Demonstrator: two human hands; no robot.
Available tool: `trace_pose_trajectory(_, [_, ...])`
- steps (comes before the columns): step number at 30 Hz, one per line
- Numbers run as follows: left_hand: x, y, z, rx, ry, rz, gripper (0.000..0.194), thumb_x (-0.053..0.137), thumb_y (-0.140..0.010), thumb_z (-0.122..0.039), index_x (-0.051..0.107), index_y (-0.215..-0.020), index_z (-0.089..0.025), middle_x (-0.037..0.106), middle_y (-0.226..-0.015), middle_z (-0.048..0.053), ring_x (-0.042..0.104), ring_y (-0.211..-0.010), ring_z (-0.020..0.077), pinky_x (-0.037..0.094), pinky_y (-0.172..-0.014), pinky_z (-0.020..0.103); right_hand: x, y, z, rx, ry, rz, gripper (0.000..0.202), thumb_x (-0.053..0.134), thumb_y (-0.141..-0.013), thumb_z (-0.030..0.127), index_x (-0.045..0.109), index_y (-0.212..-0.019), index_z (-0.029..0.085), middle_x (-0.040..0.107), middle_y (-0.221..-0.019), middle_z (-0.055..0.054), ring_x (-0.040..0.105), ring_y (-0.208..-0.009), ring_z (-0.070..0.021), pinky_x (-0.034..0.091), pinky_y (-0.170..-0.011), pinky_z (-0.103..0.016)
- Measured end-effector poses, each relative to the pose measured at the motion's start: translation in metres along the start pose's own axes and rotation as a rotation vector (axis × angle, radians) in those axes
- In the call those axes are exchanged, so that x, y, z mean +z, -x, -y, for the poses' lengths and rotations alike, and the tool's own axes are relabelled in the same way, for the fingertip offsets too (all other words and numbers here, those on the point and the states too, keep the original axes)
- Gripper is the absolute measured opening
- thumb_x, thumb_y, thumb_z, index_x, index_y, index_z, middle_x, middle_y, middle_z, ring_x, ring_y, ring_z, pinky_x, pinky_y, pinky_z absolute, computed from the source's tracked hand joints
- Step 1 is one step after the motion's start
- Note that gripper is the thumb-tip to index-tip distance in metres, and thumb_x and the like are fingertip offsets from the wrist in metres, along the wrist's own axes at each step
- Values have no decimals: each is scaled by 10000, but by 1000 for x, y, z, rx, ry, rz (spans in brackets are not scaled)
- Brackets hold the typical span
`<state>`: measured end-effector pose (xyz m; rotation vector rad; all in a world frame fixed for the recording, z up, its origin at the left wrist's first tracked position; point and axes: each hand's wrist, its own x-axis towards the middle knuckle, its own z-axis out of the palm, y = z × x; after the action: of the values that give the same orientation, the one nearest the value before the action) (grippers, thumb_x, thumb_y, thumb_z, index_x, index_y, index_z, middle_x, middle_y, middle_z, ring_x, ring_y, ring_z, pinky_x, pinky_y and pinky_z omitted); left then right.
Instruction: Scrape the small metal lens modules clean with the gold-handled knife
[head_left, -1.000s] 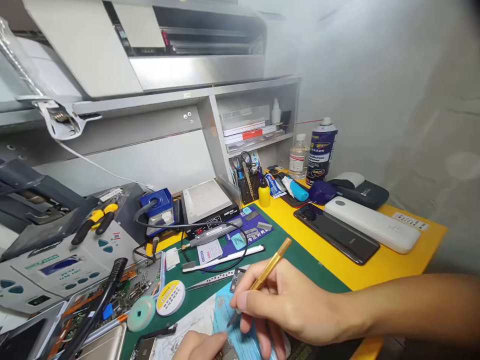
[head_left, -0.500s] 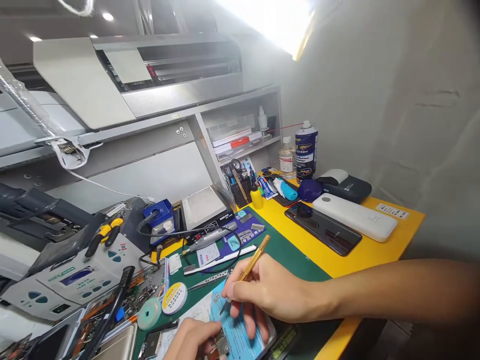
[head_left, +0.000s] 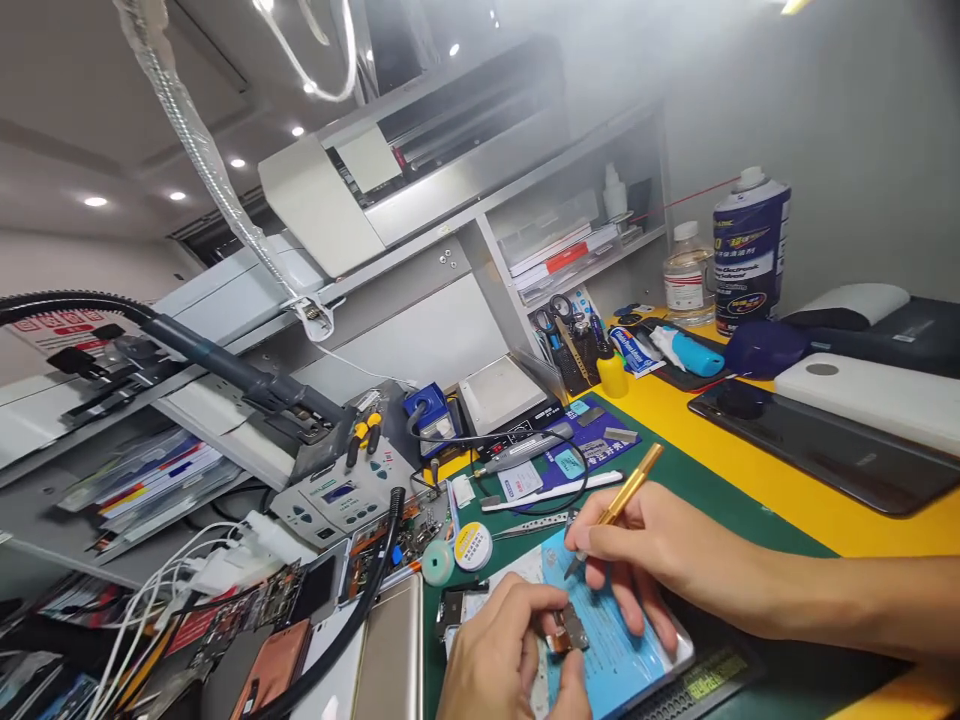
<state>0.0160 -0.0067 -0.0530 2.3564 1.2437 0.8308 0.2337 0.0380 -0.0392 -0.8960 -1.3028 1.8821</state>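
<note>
A golden pen-like tool [head_left: 631, 484] is gripped in my right hand [head_left: 660, 545], its dark thin tip pointing down over a light blue printed pad [head_left: 611, 650]. My left hand [head_left: 502, 650] holds a small metal part with a copper-coloured flex [head_left: 571, 630] between thumb and fingers, on the pad's left side. The tool tip is a little above this part in view; contact between them does not show. Just left of the pad lies a small dark component [head_left: 452, 606]. Tweezers [head_left: 531, 526] rest on the green mat [head_left: 724, 520] behind the hands.
A round white-and-yellow tin [head_left: 473, 546] and green ring [head_left: 438, 563] sit left of the pad. Behind are a soldering station [head_left: 349, 490] and a black hose [head_left: 360, 610]. Phones [head_left: 817, 445], a yellow bottle [head_left: 613, 375] and a spray can [head_left: 750, 250] stand or lie right.
The camera view has swung left and tilted, so the bench appears shifted right. More of my left hand and the small part shows. My right hand still holds the golden tool.
</note>
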Motion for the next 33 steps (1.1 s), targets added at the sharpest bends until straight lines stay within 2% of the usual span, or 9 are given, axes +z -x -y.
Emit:
trace_pose_trajectory(3, [-4, -3, -6, -27, -28, 16, 378, 561, -721, -59, 649, -1060, -200, 642, -846, -13, 316, -426, 55, 400, -497, 239, -2, -2, 0, 37, 6, -25, 297, 635, -905, 412, 597, -783, 143, 649, -507, -20, 508, -305, -85, 389, -317, -144])
trace_pose_trajectory(9, [-10, -4, -14, -51, -15, 15, 336, 575, -767, -69, 650, -1054, -226, 661, -846, -5, 604, -641, 122, 455, -592, 247, -4, 2, 5, 62, 50, -33, 335, 722, -873, 453, 620, -823, 138, 659, -534, -25, 541, -352, -98, 455, -369, -171])
trace_pose_trajectory(13, [-14, -3, -11, -30, -8, 46, 360, 591, -789, -52, 616, -1092, -245, 667, -859, -19, 648, -719, 118, 453, -575, 218, -1, 14, 3, 49, 133, -55, 340, 712, -899, 496, 628, -865, 169, 630, -553, 0, 569, -435, -109, 459, -404, -172])
trace_pose_trajectory(16, [-13, -3, -9, -28, -25, 39, 388, 605, -780, -50, 594, -1104, -261, 670, -868, -32, 659, -749, 114, 442, -559, 210, 3, 26, -2, -74, 298, -93, 189, 715, -923, 382, 661, -874, 208, 603, -598, 24, 555, -507, -96, 440, -445, -158])
trace_pose_trajectory(19, [-12, -4, -10, -52, -32, 20, 387, 598, -775, -54, 587, -1096, -269, 668, -871, -39, 666, -772, 115, 478, -614, 209, 4, 32, -6, -185, 480, -144, 137, 791, -845, 244, 669, -789, 217, 580, -618, 29, 504, -532, -88, 402, -462, -161])
trace_pose_trajectory(21, [-12, -5, -12, -62, -33, 18, 365, 596, -778, -67, 592, -1080, -272, 661, -859, -43, 664, -763, 114, 500, -652, 210, 3, 31, -4, -134, 445, -116, 144, 766, -869, 278, 660, -796, 214, 555, -592, 31, 479, -508, -88, 375, -432, -163])
trace_pose_trajectory(25, [-13, -7, -14, -81, -71, 29, 331, 600, -792, -97, 621, -1070, -274, 595, -751, -50, 600, -640, 116, 490, -609, 217, -2, 21, 5, 91, 242, -29, 220, 668, -938, 409, 635, -866, 203, 552, -530, 32, 511, -435, -97, 412, -394, -162])
trace_pose_trajectory(29, [-14, -7, -15, -107, -106, 38, 326, 597, -799, -110, 639, -1079, -271, 419, -578, -89, 474, -497, 120, 464, -564, 231, -2, 16, 11, 189, 236, -26, 157, 692, -888, 334, 648, -844, 190, 613, -572, 12, 513, -398, -92, 440, -368, -170])
trace_pose_trajectory(33, [-16, -7, -18, -118, -132, 59, 266, 609, -813, -143, 653, -1043, -268, 423, -576, -80, 485, -516, 128, 466, -573, 236, 1, 15, 14, 207, 261, -20, 114, 683, -872, 286, 649, -838, 183, 595, -514, 28, 512, -385, -94, 454, -361, -165])
